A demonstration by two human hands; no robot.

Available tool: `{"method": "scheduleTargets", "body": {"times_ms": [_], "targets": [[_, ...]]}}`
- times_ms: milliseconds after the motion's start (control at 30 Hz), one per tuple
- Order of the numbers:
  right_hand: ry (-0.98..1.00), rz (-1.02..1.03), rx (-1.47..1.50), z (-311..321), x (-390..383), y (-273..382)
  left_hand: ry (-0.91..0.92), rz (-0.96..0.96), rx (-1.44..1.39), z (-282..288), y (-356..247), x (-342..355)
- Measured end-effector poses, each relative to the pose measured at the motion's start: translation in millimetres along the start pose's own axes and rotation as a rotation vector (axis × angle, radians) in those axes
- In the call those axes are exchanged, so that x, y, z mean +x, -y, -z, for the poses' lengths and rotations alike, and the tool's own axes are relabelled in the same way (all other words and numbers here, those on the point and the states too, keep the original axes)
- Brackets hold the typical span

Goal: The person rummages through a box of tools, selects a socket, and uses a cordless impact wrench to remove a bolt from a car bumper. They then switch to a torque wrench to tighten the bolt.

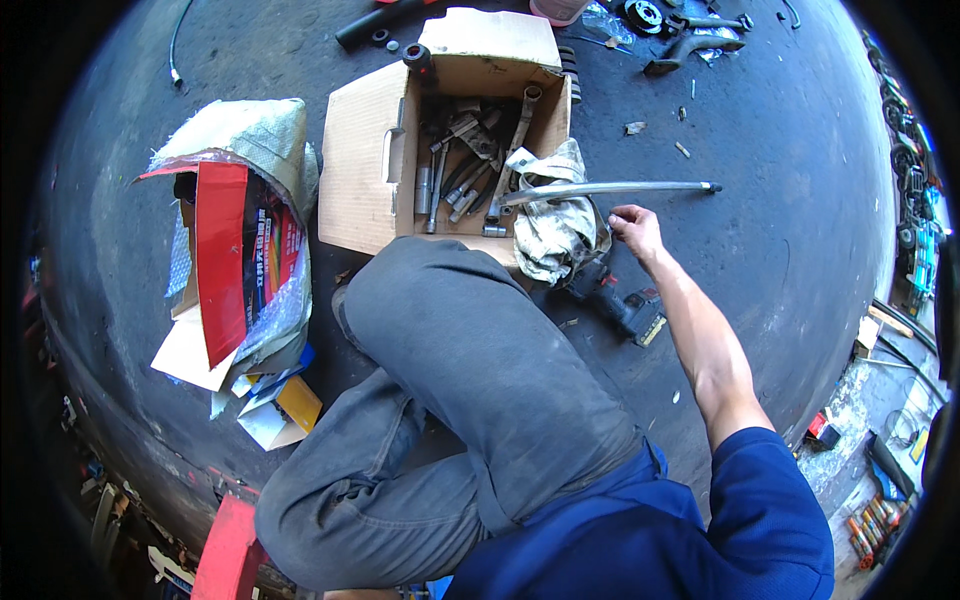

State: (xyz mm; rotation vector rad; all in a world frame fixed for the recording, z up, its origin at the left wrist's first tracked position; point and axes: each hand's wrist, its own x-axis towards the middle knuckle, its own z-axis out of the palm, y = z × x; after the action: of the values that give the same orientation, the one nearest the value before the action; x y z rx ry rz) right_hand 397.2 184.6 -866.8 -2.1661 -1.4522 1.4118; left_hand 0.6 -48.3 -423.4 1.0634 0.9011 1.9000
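Right hand [634, 228]: fingers curled, reaching at 3 o'clock of the cardboard box [365, 170]; grip uncertain
Left hand: unseen
Long metal bar [610, 187]: rests across box edge and rag [555, 225]
Risk: bar may roll off if nudged

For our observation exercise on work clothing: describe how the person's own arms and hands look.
Only the right arm shows. The right hand is bare, without glove, and the forearm is uncovered. A short blue sleeve covers the upper arm. The left hand is out of view.

right hand [634, 226]: arm extended, fingers curled | left: unseen
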Motion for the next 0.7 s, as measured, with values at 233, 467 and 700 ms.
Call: {"method": "scheduleTargets", "body": {"times_ms": [233,467,700], "targets": [[0.261,0.052,-0.282,-5,-51,18,-0.008,-0.003,-0.011,-1,2,1],[0.294,0.206,-0.66,5,-71,36,-0.01,0.006,-0.048,3,-5,-2],[0.183,0.133,-0.263,0,-87,1,0.023,0.112,-0.023,16,-24,-3]]}}
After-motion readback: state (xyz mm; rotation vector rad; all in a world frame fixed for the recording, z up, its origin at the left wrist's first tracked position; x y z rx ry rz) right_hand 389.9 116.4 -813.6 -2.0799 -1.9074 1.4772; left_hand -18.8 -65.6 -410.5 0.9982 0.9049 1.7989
